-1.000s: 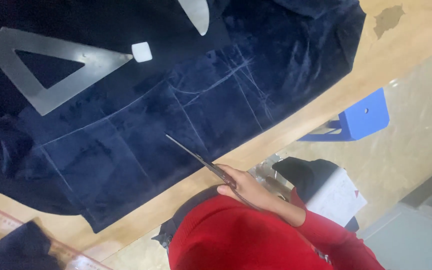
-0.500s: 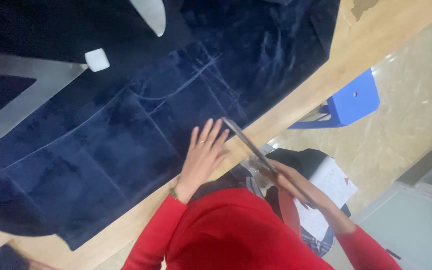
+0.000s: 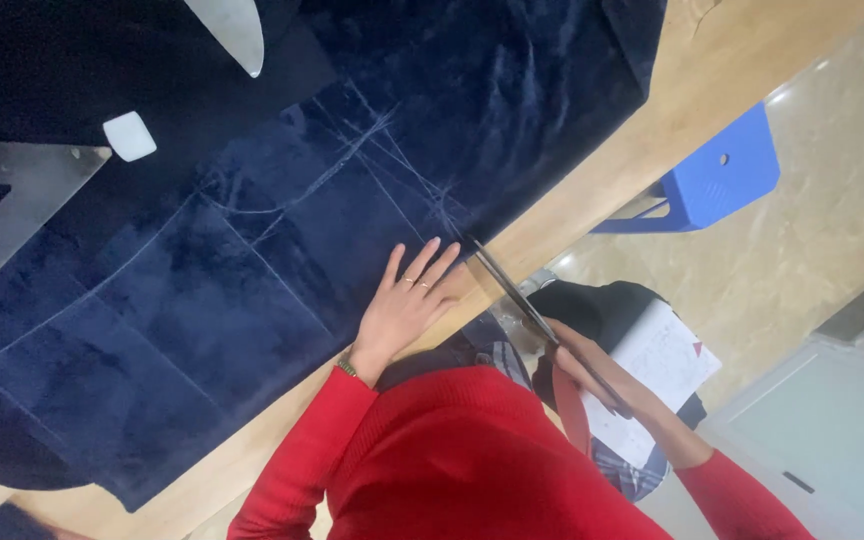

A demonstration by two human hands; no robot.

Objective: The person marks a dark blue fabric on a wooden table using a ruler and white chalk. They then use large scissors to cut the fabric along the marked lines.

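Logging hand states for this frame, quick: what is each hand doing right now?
Left hand: open, flat on the dark blue fabric, holding nothing.
Right hand: closed on the scissors, blades at the fabric's edge.

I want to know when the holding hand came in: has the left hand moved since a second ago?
Yes. The left hand, out of view a second ago, now lies flat on the navy fabric at the table edge, beside the scissors.

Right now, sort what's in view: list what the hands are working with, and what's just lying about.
In use:
left hand, flat on the navy velvet fabric
right hand, holding the scissors

Lying about:
triangle ruler
white chalk block
curved ruler
blue stool
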